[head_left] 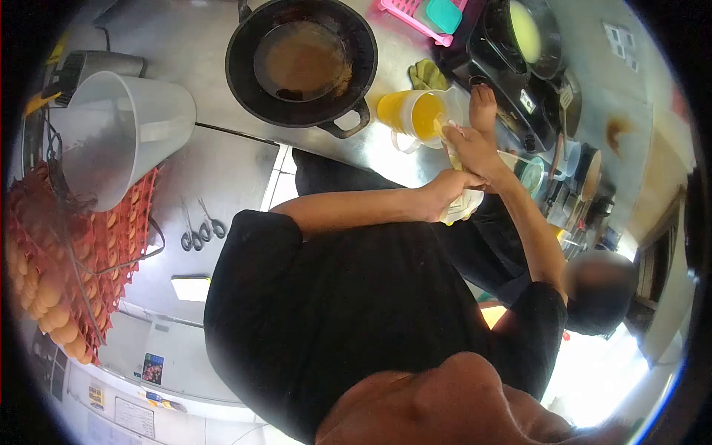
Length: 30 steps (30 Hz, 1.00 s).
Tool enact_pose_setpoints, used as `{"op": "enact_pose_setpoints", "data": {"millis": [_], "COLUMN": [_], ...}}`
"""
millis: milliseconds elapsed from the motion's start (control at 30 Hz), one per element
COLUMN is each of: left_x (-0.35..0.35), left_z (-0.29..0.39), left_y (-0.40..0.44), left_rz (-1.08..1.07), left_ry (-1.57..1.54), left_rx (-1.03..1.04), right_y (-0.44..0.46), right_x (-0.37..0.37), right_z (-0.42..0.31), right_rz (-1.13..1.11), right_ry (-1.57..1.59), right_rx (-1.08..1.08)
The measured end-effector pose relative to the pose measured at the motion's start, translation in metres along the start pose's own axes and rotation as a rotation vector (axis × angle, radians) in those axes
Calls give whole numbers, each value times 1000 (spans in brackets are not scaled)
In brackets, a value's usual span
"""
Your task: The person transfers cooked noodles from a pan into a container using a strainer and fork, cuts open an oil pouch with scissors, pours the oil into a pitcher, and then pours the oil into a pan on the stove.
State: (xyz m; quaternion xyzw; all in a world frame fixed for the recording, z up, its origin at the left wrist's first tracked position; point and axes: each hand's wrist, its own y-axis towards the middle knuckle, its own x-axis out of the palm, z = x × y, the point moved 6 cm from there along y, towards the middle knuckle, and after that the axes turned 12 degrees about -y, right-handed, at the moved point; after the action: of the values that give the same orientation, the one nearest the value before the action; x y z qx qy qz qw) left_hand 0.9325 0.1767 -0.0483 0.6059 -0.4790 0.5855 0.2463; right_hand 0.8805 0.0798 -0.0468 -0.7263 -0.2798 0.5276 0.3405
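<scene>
My left hand (447, 194) is closed around a pale, yellowish soft package (463, 207), which looks like a bag; its kind is not clear. Just above it, my right hand (473, 152) has its fingers closed at the rim of a clear jug (406, 141). Something pale and thin shows under those fingers, perhaps the upper end of the same package. Yellow liquid (428, 116) fills part of the jug, which stands on the steel counter (356, 152). Another hand (483, 110), apparently a co-worker's, reaches past mine toward the stove.
A black wok (245, 59) with brownish residue stands ahead. To the left are a large translucent bucket (159, 111), egg trays (122, 252) and scissors (213, 222). A green cloth (427, 75) and a pink basket (404, 13) lie near the black stove (512, 96). A person (601, 293) is at right.
</scene>
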Motion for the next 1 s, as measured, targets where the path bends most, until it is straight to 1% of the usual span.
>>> {"op": "enact_pose_setpoints", "data": {"millis": [33,67,133,167,233,267,300,333,367,400,433,467,500,567,600,700,733,767,800,833,900,933,1000], "left_x": [0,1,4,3,1,-21,-28,-37,-44,-49,-51,-52,-55,-57,-64,-87,-91,-107,-126,-130,-107,-111,-108], "left_z": [0,0,0,6,26,23,31,41,50,61,71,80,84,90,88,75,74,75,76,79,83,82,74], "left_y": [-1,-3,-6,-14,-39,-34,-44,-61,-77,-89,-96,-104,-103,-95,-84,-57,-53,-52,-51,-50,-56,-60,-69], "left_rz": [4,-42,-132,-128,-120,-140,-72,-4,64,186,306,421,455,501,489,465,410,434,450,459,462,459,443], "left_ry": [10,53,138,287,591,746,875,1008,1143,1176,1211,1194,1216,1268,1234,812,902,1019,1135,1253,1254,1256,1247], "left_rx": [-17,26,116,142,189,247,296,345,386,405,427,680,763,927,866,488,464,520,580,645,739,698,631], "right_y": [2,2,-9,-19,-38,-47,-57,-62,-60,-57,-59,-64,-68,-73,-81,-108,-118,-130,-142,-154,-181,-196,-230], "right_x": [4,5,-1,-4,-22,-26,-29,-30,-22,-14,-11,-6,-1,10,12,32,40,48,57,66,89,104,129], "right_z": [9,9,-1,-9,-31,-36,-41,-41,-28,-16,-14,-15,-13,-3,-6,9,15,22,30,39,57,69,86], "right_rz": [-25,-51,-8,11,265,324,384,376,338,305,356,409,465,523,556,707,767,827,888,936,1029,1112,1207], "right_ry": [44,87,108,122,94,83,70,59,143,228,262,299,340,357,358,376,355,334,359,406,505,500,560], "right_rx": [23,44,-60,-109,-362,-397,-431,-382,-316,-247,-275,-304,-328,-280,-255,-213,-191,-166,-146,-133,-95,-87,-19]}}
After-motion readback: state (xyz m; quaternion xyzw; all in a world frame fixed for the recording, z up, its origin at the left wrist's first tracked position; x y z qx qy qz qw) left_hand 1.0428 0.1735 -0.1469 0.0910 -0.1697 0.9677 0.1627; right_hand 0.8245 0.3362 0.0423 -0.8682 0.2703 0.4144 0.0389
